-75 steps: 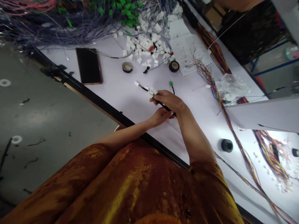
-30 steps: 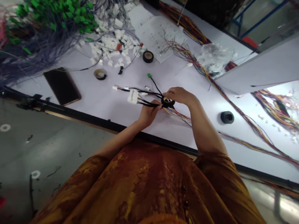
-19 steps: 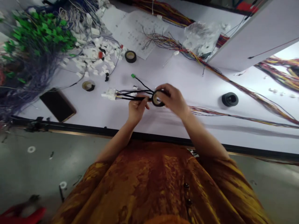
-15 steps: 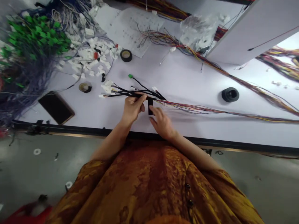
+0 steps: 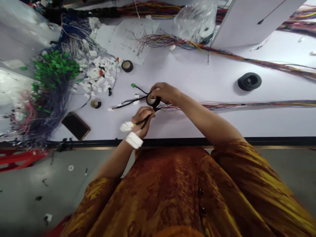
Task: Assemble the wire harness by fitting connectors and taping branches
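Right hand (image 5: 165,92): fingers grasp black tape roll (image 5: 148,99) on wire harness (image 5: 128,104), held above tabletop (image 5: 187,128). Left hand (image 5: 142,117): fingers clench harness branches; white connectors (image 5: 126,126) now swung round, dangling beside left wrist.

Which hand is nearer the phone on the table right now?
Left. The left hand is nearer, off to the right of the phone in the head view. The right hand is farther away, beyond the left hand and higher up the table.

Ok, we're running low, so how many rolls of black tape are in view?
4: one roll in the right hand, one roll by the paper sheet, one roll near the phone, and a wider roll at right. Others could be hidden.
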A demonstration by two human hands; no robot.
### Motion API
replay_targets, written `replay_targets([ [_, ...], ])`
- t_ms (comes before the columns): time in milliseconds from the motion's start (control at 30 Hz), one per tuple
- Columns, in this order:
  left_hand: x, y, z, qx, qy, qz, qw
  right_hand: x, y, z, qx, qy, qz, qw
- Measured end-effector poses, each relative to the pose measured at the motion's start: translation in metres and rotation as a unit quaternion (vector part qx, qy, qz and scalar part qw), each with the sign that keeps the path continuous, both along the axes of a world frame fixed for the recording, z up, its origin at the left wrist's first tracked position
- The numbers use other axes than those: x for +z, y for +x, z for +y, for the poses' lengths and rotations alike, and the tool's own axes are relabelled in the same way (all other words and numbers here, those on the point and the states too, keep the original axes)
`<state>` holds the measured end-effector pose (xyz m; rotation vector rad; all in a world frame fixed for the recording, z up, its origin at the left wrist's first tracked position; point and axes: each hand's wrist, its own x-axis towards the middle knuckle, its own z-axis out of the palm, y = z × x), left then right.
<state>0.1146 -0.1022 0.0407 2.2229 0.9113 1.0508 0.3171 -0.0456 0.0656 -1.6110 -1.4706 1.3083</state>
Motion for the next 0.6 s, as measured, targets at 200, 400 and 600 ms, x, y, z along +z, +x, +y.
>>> replay_targets([
  [200, -0.007, 0.013, 0.018, 0.091, -0.237, -0.17, 0.952, -0.031, -0.016, -0.117, -0.072, 0.204, -0.066, 0.974],
  [400, -0.005, 0.027, 0.011, 0.053, -0.234, -0.183, 0.954, -0.031, -0.012, -0.117, -0.115, 0.216, -0.1, 0.964],
  [600, -0.004, 0.013, -0.002, -0.019, -0.02, 0.023, 0.999, -0.016, 0.011, -0.024, -0.053, -0.013, -0.042, 0.998],
])
